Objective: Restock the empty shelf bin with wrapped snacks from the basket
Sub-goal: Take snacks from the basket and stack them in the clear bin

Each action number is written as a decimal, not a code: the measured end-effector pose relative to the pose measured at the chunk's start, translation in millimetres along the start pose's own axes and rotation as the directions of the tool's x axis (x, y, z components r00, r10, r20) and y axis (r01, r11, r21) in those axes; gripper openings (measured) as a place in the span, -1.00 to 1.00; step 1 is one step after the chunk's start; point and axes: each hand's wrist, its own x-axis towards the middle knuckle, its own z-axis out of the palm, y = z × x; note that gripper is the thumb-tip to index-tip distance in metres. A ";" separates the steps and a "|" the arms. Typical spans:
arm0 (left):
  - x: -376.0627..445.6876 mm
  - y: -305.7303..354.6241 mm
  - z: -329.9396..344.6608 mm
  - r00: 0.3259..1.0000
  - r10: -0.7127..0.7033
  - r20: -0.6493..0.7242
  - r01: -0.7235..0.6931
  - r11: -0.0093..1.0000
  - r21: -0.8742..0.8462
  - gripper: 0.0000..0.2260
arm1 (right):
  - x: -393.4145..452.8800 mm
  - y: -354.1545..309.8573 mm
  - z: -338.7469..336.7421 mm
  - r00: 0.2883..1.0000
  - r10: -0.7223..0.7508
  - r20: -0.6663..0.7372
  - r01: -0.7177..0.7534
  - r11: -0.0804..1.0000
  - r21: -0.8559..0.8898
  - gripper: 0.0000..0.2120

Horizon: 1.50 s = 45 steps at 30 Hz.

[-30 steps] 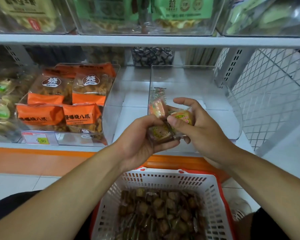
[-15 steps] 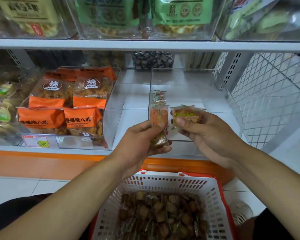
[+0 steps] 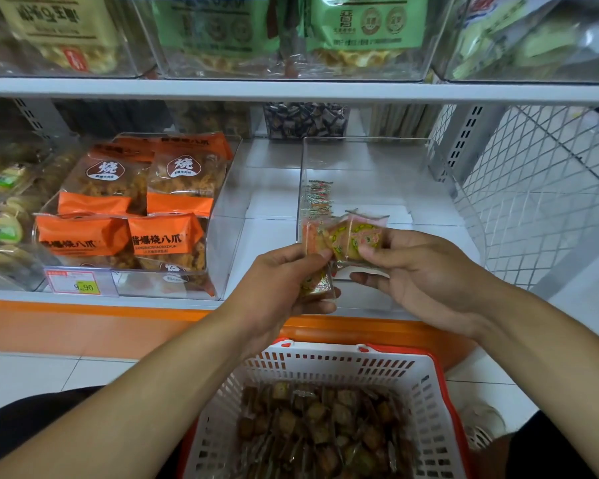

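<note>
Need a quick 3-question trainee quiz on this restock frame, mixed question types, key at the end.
1. True or false: the clear bin on the right of the shelf is full to the rim.
2. What does each hand hold? A) price tags B) wrapped snacks C) nothing
3. Fill in: the white basket sits ___ the hands.

Key: 1 false; a few packets stand at its left wall. 2 B; left hand and right hand each pinch wrapped snacks. 3 below.
</note>
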 end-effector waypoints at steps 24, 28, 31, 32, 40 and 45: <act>-2.7 21.4 -6.0 0.964 -0.166 0.207 0.201 0.966 -0.163 -0.64 | -23.4 3.3 2.9 0.793 -0.466 0.393 0.537 0.230 -0.812 -0.52; 0.9 19.1 -6.2 0.999 0.001 0.053 0.008 0.987 -0.163 -0.73 | -24.3 -8.8 -1.0 0.803 -0.528 0.275 0.506 0.363 -0.782 -0.66; 1.5 16.5 -7.8 0.989 0.144 -0.041 -0.145 0.989 -0.028 -0.65 | -23.4 -15.4 -3.8 0.920 -0.359 0.160 0.382 0.723 -0.575 -0.62; 1.0 15.3 -7.6 0.984 0.169 -0.054 -0.169 0.986 0.014 -0.65 | -22.0 -14.4 -4.4 0.947 -0.277 0.163 0.321 0.804 -0.500 -0.60; -3.9 10.7 -4.4 0.978 0.208 -0.007 -0.208 0.977 0.056 -0.68 | -15.4 1.5 1.9 0.996 -0.087 -0.024 0.085 0.992 -0.093 -0.53; -3.7 8.8 -4.5 0.979 0.193 0.072 -0.191 0.981 -0.037 -0.59 | -15.2 3.2 5.9 0.996 -0.082 -0.037 0.080 0.996 -0.048 -0.60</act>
